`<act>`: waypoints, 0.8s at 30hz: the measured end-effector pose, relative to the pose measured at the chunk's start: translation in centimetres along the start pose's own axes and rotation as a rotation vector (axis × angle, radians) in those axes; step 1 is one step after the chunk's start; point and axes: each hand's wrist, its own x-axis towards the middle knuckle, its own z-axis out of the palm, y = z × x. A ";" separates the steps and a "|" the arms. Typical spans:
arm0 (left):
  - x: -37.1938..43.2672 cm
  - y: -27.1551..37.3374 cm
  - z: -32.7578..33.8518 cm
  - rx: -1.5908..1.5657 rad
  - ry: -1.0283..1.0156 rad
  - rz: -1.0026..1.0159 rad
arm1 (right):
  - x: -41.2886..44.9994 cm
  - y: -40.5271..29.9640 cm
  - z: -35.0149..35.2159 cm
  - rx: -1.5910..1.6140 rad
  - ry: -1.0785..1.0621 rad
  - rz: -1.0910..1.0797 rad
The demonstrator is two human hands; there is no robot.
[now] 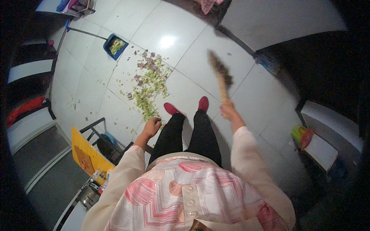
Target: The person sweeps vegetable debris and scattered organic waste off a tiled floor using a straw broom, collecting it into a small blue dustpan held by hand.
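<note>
My right hand grips the pale handle of a short hand broom, whose dark bristles point away from me over the tiles, blurred by motion. My left hand hangs beside my left leg, near the lower end of a pile of chopped green scraps; its fingers are partly curled, and nothing shows in it. Purplish bits lie among the scraps at the pile's far end. Beyond, at the upper left, a blue long-handled dustpan rests on the floor with green scraps inside.
On the left stand a yellow table with a wooden board, a dark-framed stool or chair and a metal pot. A white stand with a green and orange item is on the right. Small scraps dot the tiles.
</note>
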 end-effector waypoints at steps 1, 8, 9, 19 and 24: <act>-0.3 0.0 0.0 -0.020 0.048 0.034 | -3.6 -3.6 2.0 0.092 -0.070 0.023; 1.0 6.9 0.3 -0.086 0.074 0.207 | -9.3 -7.6 -2.0 -0.155 -0.259 -0.151; 1.4 7.2 0.2 -0.121 0.091 0.206 | -9.5 -7.1 -3.2 -0.155 -0.250 -0.157; -0.4 3.8 -0.2 -0.199 0.132 0.055 | -6.2 0.9 -16.5 0.103 0.297 0.043; -1.8 3.2 1.0 -0.158 0.125 -0.041 | -1.0 -0.6 -21.8 0.338 0.392 0.203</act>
